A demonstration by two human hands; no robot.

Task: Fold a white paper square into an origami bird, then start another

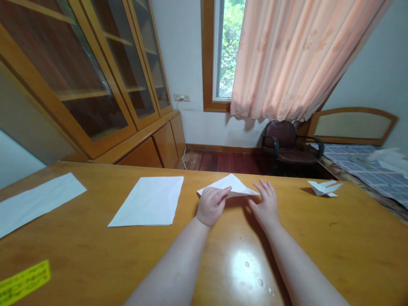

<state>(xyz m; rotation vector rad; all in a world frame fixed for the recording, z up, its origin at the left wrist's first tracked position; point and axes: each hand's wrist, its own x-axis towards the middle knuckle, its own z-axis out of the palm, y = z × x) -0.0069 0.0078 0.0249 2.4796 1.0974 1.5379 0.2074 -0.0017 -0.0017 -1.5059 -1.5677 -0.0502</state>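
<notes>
Apparently midway: one figure point(323, 188) sits folded near the worktop's point(95, 263) far right corner; a sheet point(230, 183) by the far edge is part-folded, pinched in the left grip point(210, 207), right grip point(267, 207) spread beside it, contact unclear. Square point(149, 202) and strip point(40, 202), toward left edge: flat, seemingly unworked.

Paper point(234, 184) between sheet point(148, 202), left, and — seemingly — bird point(322, 188), right.

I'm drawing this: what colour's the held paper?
The held paper is white, seen in the head view.
</notes>
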